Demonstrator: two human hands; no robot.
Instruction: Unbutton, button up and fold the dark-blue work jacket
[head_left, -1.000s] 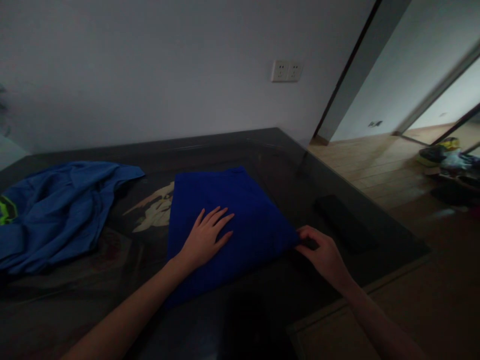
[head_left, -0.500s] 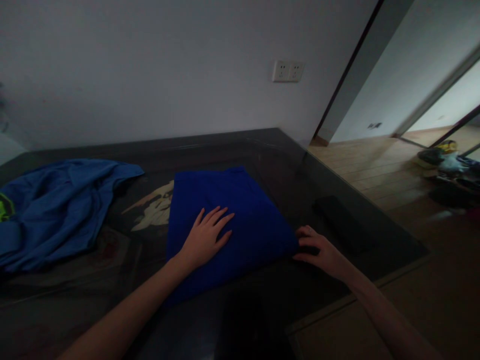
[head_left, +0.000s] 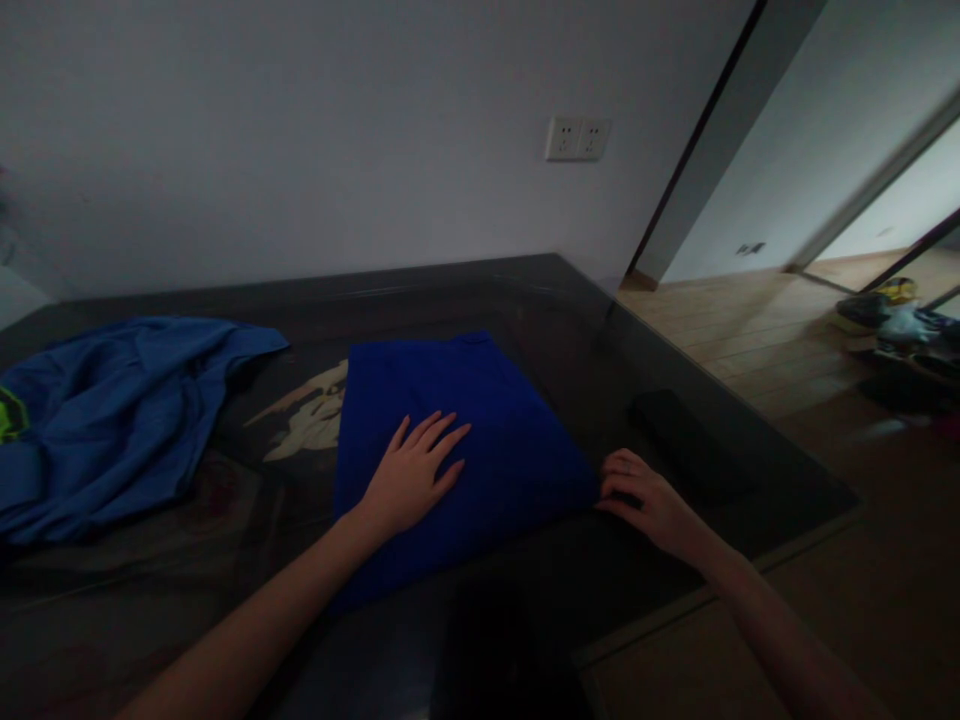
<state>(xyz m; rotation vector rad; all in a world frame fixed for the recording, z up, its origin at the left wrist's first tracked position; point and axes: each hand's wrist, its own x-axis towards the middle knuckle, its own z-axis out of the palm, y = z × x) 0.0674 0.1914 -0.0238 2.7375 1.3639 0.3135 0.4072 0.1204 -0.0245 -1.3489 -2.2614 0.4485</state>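
A folded deep-blue cloth [head_left: 480, 400] lies flat on the dark table [head_left: 555, 590]; whether it is a garment I cannot tell. My left hand [head_left: 412, 475] rests palm down on its near left half, with the fingers spread. At the cloth's right corner, my right hand [head_left: 637, 495] has its thumb and fingers drawn together on the edge in a pinch. Off to the left lies a crumpled lighter-blue garment [head_left: 135, 410] with a yellow-green patch at its outer side.
A dark, long object [head_left: 682, 440] lies on the table near its right edge. The white wall [head_left: 337, 140] behind carries a double socket [head_left: 577, 138]. Beyond the table's right side, bags and other items [head_left: 904, 325] are heaped on the wooden floor [head_left: 720, 310].
My right hand has shifted slightly right at the cloth's corner, its fingers drawn closer together. My left hand stays in place on the cloth.
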